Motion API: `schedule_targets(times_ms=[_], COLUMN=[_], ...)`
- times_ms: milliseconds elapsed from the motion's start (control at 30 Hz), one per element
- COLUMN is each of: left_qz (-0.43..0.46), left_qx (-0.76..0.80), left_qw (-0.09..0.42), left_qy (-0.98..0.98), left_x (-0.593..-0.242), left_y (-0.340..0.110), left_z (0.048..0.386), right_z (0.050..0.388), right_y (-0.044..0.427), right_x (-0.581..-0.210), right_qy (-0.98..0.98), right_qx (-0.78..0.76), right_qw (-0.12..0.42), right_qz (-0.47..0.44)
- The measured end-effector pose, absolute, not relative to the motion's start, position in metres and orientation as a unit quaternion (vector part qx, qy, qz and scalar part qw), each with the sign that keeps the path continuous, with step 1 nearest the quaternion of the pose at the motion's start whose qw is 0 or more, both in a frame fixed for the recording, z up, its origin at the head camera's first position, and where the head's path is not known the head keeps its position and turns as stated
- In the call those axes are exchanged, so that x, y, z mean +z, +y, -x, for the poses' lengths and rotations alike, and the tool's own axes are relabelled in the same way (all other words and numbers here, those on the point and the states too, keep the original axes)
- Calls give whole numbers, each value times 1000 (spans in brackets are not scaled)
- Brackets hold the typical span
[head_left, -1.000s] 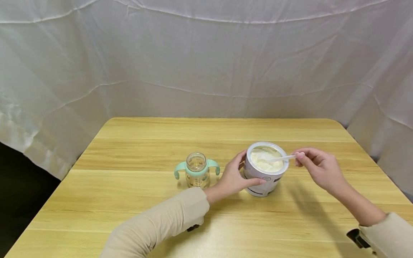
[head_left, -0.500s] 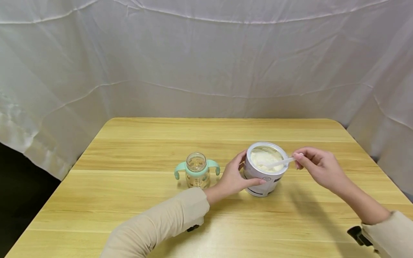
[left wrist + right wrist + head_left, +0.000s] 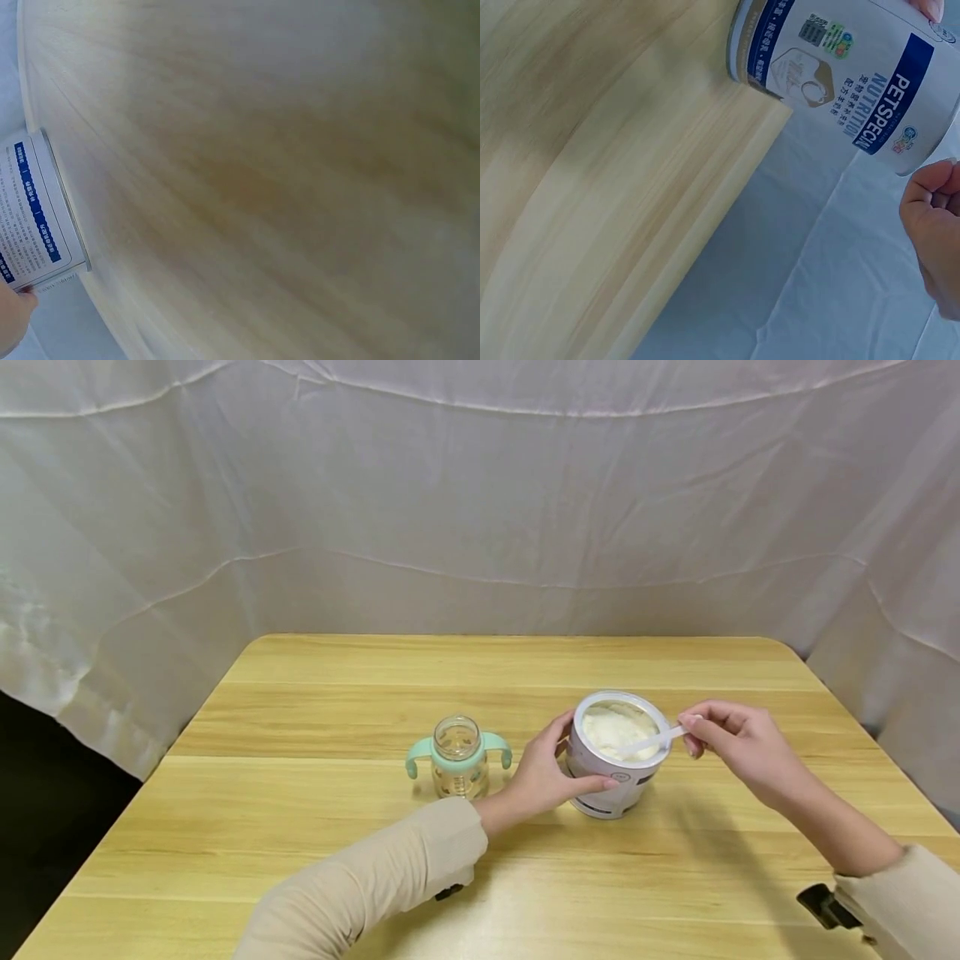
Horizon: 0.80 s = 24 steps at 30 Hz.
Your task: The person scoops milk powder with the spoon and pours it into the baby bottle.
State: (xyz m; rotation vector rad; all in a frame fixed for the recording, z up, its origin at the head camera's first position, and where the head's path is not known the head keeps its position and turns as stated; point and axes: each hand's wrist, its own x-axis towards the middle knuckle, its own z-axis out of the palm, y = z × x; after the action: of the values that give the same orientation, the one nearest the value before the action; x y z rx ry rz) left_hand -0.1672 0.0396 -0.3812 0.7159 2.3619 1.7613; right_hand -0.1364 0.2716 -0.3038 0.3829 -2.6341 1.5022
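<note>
An open milk powder can [image 3: 609, 781] stands on the table, filled with pale powder [image 3: 611, 727]. My left hand [image 3: 542, 774] grips its left side, the thumb lying across the front. In the right wrist view the can [image 3: 840, 75] shows a blue and white label. My right hand [image 3: 738, 745] pinches the handle of a white scoop [image 3: 651, 742] between thumb and fingers. The scoop reaches over the rim, its far end down in the powder. Left of the can is a baby bottle [image 3: 459, 768] with mint-green handles and no cap on its mouth.
The wooden table [image 3: 337, 843] has rounded far corners. Behind it and at both sides hangs a pale curtain [image 3: 480, 510]. My left forearm [image 3: 382, 868] crosses the table just in front of the bottle.
My right hand has shifted slightly, and the scoop's far end has moved toward the near side of the can, now lower in the powder. The left hand, can and bottle stay put.
</note>
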Motion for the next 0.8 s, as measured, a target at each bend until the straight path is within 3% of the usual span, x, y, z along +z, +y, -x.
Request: schedule_targets(times_ms=[333,800], left_qz=[-231,-232], left_qx=[579,581], left_qw=[57,53], left_qy=[780,778], left_x=[-380,-379], left_y=[40,40], left_z=[167,166], right_z=[143,146], right_y=[276,283], right_x=[-307,-313], right_qy=[-767,-661], right_qx=[637,746], right_qw=[-64,-87], right_qz=[-41,3])
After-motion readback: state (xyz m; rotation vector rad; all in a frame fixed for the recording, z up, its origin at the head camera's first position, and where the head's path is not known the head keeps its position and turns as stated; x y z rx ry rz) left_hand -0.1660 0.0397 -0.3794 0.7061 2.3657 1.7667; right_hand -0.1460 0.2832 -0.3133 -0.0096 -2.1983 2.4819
